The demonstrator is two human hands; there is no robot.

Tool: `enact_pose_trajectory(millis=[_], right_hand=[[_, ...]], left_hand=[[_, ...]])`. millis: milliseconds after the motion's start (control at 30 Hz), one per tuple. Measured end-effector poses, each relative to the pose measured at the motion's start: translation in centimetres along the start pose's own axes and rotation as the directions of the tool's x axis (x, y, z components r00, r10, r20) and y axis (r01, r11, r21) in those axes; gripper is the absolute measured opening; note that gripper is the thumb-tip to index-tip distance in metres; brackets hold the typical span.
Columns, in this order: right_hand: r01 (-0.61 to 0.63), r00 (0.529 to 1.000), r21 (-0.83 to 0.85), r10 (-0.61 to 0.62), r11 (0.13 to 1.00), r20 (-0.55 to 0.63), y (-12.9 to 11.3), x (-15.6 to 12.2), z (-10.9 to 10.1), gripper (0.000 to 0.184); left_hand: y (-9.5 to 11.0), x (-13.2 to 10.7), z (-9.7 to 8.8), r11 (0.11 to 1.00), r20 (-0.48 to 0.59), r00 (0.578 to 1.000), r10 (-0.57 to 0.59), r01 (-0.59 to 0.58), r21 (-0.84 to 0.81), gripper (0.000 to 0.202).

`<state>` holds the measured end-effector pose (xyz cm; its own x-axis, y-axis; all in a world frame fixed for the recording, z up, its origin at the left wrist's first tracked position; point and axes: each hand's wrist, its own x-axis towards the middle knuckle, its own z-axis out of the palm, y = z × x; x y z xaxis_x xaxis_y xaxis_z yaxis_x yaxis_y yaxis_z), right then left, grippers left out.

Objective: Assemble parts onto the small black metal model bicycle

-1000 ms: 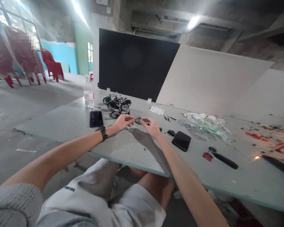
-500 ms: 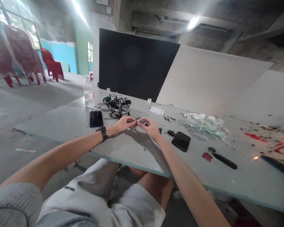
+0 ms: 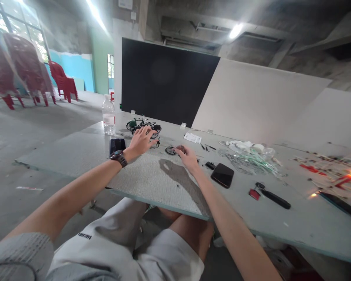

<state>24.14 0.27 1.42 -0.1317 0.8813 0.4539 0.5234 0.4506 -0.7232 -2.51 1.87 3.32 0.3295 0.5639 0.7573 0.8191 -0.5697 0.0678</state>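
My left hand reaches forward with its fingers spread, lying over a small black model bicycle on the grey table. Just behind it stand two more model bicycles, one green and one black. My right hand rests on the table with its fingertips pinched on a small wheel part that lies flat. A dark watch sits on my left wrist.
A water bottle and a dark phone lie to the left. To the right are a black phone, a paper slip, plastic part frames, a black-handled tool and a red piece. Red chairs stand far left.
My hands, held together on the small wheel part, have separated. The left hand moved forward and left onto the lying bicycle; the right hand lowered the part to the table.
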Motion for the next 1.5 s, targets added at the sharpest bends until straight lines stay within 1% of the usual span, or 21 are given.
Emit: enact_pose_trajectory(millis=[67,167,233,300,367,467,567,667,733,833,933,1000,1067,1133,1200,1267,1333,1400,1500], right_hand=[[-0.034,0.999,-0.006,0.034,0.999,-0.014,0.2,0.1,0.1,0.037],[-0.048,0.999,0.028,0.048,0.998,-0.005,0.1,0.1,0.2,0.037],[-0.036,0.999,0.055,0.037,0.998,-0.017,-0.1,0.0,0.2,0.037],[-0.016,0.999,0.057,0.019,0.998,-0.039,-0.2,-0.1,0.1,0.037],[-0.009,0.998,0.046,0.012,0.999,-0.06,-0.4,-0.2,0.0,0.042],[-0.04,0.998,0.053,0.043,0.998,-0.054,-0.6,-0.3,-0.1,0.048],[-0.093,0.995,0.075,0.096,0.993,-0.035,-0.7,-0.4,-0.2,0.045],[-0.108,0.993,0.08,0.112,0.991,-0.044,-0.7,-0.4,-0.3,0.038],[-0.101,0.993,0.059,0.104,0.993,-0.061,-0.8,-0.3,-0.3,0.035],[-0.082,0.994,-0.007,0.081,0.997,-0.07,-1.2,0.4,-0.2,0.032],[-0.009,0.999,-0.051,0.007,0.999,-0.052,-2.1,1.7,0.5,0.03],[0.03,0.999,-0.076,-0.032,0.997,-0.031,-2.9,2.9,1.3,0.03],[0.08,0.996,-0.116,-0.083,0.99,-0.022,-3.8,4.2,2.4,0.03],[0.154,0.986,-0.175,-0.163,0.972,-0.037,-4.4,5.2,3.7,0.028],[0.205,0.973,-0.226,-0.224,0.952,-0.061,-4.7,5.7,4.9,0.027],[0.211,0.97,-0.25,-0.234,0.945,-0.068,-4.7,5.8,5.9,0.029],[0.199,0.973,-0.252,-0.222,0.947,-0.067,-4.5,5.6,6.6,0.031],[0.194,0.973,-0.256,-0.219,0.947,-0.071,-4.2,5.2,6.8,0.033],[0.173,0.974,-0.275,-0.206,0.946,-0.096,-3.8,4.5,6.7,0.038]], left_hand=[[-1.4,0.2,-0.1,0.99,0.073,0.994,0.077,-0.085,0.117,0.046],[-2.7,0.3,0.2,0.953,0.205,0.966,0.155,-0.201,0.228,0.049],[-2.9,0.5,0.6,0.923,0.273,0.942,0.194,-0.27,0.273,0.047],[-2.6,0.7,0.9,0.897,0.315,0.923,0.222,-0.32,0.304,0.045],[-2.2,1.1,1.0,0.878,0.339,0.912,0.229,-0.344,0.333,0.043],[-1.6,1.6,1.1,0.863,0.367,0.902,0.227,-0.361,0.352,0.042],[-1.5,1.8,1.1,0.87,0.404,0.887,0.223,-0.368,0.329,0.041],[-1.6,1.9,1.3,0.881,0.443,0.873,0.202,-0.36,0.308,0.035],[-1.7,1.9,1.4,0.879,0.458,0.865,0.203,-0.368,0.304,0.031],[-1.9,1.9,1.5,0.875,0.465,0.857,0.223,-0.387,0.292,0.032],[-2.1,1.9,1.4,0.88,0.451,0.859,0.241,-0.389,0.272,0.031],[-2.2,2.0,1.4,0.881,0.445,0.86,0.251,-0.393,0.263,0.03],[-2.4,2.0,1.3,0.878,0.455,0.85,0.266,-0.409,0.25,0.031],[-2.4,2.1,1.3,0.878,0.471,0.836,0.281,-0.422,0.227,0.032],[-2.4,2.1,1.4,0.887,0.465,0.838,0.285,-0.415,0.204,0.032],[-2.4,2.1,1.4,0.894,0.446,0.846,0.292,-0.407,0.186,0.031],[-2.3,2.0,1.3,0.893,0.439,0.845,0.307,-0.415,0.173,0.031],[-2.1,2.0,1.1,0.892,0.449,0.834,0.319,-0.425,0.155,0.032],[-2.0,2.0,0.9,0.9,0.464,0.828,0.316,-0.416,0.129,0.031]])
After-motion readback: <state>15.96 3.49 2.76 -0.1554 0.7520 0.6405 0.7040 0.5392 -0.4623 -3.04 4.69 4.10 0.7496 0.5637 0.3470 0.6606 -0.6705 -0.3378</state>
